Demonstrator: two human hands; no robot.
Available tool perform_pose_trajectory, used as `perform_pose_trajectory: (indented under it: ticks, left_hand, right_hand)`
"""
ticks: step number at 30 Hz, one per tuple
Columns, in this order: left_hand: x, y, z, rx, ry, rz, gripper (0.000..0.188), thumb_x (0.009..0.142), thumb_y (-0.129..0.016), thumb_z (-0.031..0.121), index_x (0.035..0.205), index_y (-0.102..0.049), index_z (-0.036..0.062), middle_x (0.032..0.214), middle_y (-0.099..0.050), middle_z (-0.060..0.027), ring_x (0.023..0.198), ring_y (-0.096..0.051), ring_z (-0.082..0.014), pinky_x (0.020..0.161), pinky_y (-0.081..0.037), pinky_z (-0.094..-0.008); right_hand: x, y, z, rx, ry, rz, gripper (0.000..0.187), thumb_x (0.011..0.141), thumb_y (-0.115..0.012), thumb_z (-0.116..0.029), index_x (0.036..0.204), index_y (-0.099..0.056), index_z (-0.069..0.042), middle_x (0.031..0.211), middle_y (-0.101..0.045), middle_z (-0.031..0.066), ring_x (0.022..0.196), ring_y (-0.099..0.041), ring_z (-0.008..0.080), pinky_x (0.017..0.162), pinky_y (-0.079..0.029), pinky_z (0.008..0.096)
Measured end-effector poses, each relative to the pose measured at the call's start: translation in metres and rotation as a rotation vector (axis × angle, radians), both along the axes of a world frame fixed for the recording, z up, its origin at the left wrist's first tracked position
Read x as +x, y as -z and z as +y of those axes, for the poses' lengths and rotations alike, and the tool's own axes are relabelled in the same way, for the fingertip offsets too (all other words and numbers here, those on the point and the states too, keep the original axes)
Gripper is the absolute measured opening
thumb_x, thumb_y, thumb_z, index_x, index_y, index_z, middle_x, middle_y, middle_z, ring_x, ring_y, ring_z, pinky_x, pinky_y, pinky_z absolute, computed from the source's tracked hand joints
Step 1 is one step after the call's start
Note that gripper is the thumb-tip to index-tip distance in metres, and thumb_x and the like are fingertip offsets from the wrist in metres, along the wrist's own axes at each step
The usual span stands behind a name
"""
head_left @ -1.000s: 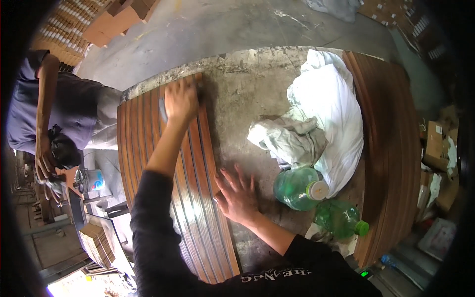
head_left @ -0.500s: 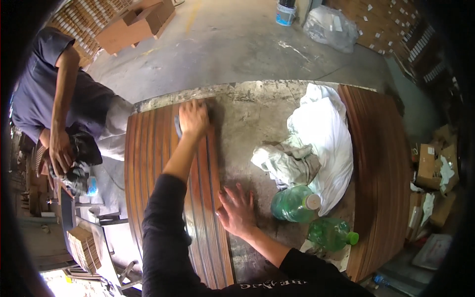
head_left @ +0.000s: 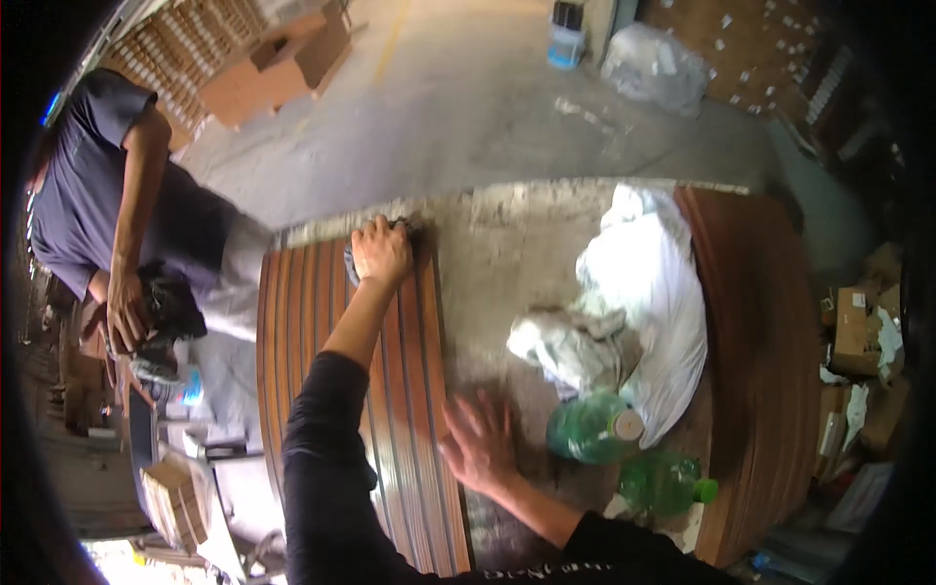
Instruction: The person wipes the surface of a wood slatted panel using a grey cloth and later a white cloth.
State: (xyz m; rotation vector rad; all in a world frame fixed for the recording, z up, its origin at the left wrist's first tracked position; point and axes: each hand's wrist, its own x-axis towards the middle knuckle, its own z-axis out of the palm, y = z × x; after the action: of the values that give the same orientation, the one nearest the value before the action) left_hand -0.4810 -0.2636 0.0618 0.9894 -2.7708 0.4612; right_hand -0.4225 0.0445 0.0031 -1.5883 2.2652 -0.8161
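My left hand (head_left: pixel 382 252) is closed over a dark cloth (head_left: pixel 353 263), pressing it on the far end of a reddish-brown grooved wooden panel (head_left: pixel 322 331). Most of the cloth is hidden beneath the fingers. My right hand (head_left: pixel 480 444) has its fingers spread and holds nothing, close to the panel's right edge; whether it touches the edge I cannot tell. To its right are a green clear bottle (head_left: pixel 585 429) with a pale cap and another green bottle (head_left: pixel 658 485) with a bright green cap.
A white cloth (head_left: pixel 648 292) and a crumpled greyish rag (head_left: pixel 570 343) lie on the worn tabletop (head_left: pixel 497 253). Brown grooved panels (head_left: pixel 756 390) are stacked at the right. A co-worker (head_left: pixel 146 195) stands at the left, handling a dark cloth. Cardboard boxes (head_left: pixel 853 331) sit far right.
The whole view has shifted, so the scene sits slightly lower and further right. Against the panel, both hands are in nearly the same places, the left still on the dark cloth.
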Motion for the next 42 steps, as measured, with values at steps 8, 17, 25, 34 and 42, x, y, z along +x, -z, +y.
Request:
perform_pose_trajectory:
  ticks: [8,17,25,34,42]
  left_hand:
    - [0.02,0.038,0.016,-0.03,0.09,0.035,0.033,0.077,-0.052,0.021,0.106,-0.059,0.0056,0.099,-0.055,-0.0134,0.094,-0.053,-0.0281,0.08,-0.039,-0.0402]
    - [0.026,0.021,-0.044,-0.182,-0.028,-0.063,0.031,0.085,-0.045,0.024,0.11,-0.059,0.0108,0.112,-0.053,-0.0129,0.102,-0.053,-0.026,0.088,-0.037,-0.0406]
    - [0.06,0.018,0.013,-0.128,-0.087,-0.074,0.027,0.08,-0.051,0.023,0.101,-0.062,0.0124,0.1,-0.057,-0.0094,0.098,-0.054,-0.0255,0.08,-0.039,-0.0374]
    - [0.283,0.007,0.33,0.409,-0.247,-0.017,0.048,0.071,-0.06,0.023,0.117,-0.055,0.0151,0.088,-0.056,-0.0133,0.082,-0.057,-0.0284,0.073,-0.046,-0.0427]
    - [0.412,-0.005,0.507,0.891,-0.735,0.458,0.04,0.072,-0.067,0.023,0.108,-0.059,0.0086,0.099,-0.056,-0.0129,0.095,-0.053,-0.0354,0.079,-0.042,-0.0433]
  right_hand:
    - [-0.007,-0.002,0.004,-0.019,0.052,-0.007,0.056,0.084,-0.057,-0.038,0.132,-0.043,-0.015,0.138,-0.033,0.0127,0.131,-0.026,0.0381,0.098,-0.025,0.0622]
    - [-0.006,-0.013,-0.002,0.097,-0.01,0.02,0.058,0.086,-0.051,-0.043,0.135,-0.037,-0.015,0.14,-0.028,0.0129,0.132,-0.025,0.0372,0.102,-0.022,0.0633]
    - [0.001,-0.001,0.003,-0.023,0.035,0.077,0.06,0.085,-0.053,-0.04,0.136,-0.037,-0.014,0.143,-0.027,0.0133,0.134,-0.02,0.0363,0.104,-0.013,0.0623]
    - [-0.016,-0.003,0.006,0.042,0.042,0.065,0.062,0.089,-0.039,-0.053,0.137,-0.036,-0.014,0.143,-0.029,0.0112,0.136,-0.019,0.031,0.108,-0.013,0.0557]
    - [0.011,-0.091,0.068,-0.62,-0.421,-2.606,0.094,0.074,-0.043,-0.076,0.144,-0.019,-0.019,0.148,-0.017,0.015,0.135,-0.017,0.0388,0.108,-0.019,0.0554]
